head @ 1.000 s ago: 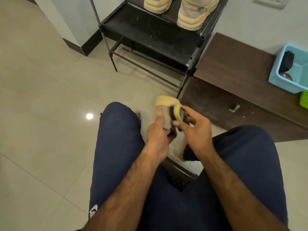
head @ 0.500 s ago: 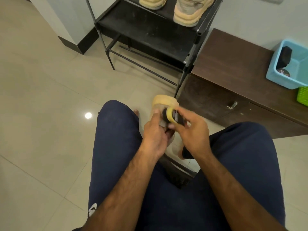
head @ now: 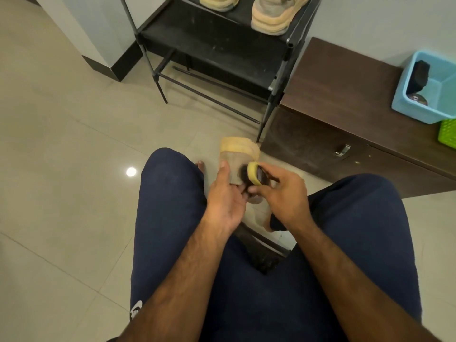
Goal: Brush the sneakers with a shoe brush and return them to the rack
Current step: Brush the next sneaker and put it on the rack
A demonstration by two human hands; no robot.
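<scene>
Brush [head: 254, 174] edged leftward in right hand [head: 286, 196]; left hand [head: 225, 198] holds sneaker [head: 238, 150].

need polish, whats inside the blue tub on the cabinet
In the blue tub a black object leans on its left wall, a round tin below, partly hidden by the near wall. Right side off frame.

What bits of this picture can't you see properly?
All in the head view:
- the sneaker: much of it is covered by the left hand and right hand.
- the brush: its bristles are mostly hidden against the sneaker.
- two shoes on the rack: cut off by the top edge.
- the blue basket and green basket: cut off by the right edge, and the blue one's contents are too small to name.
</scene>
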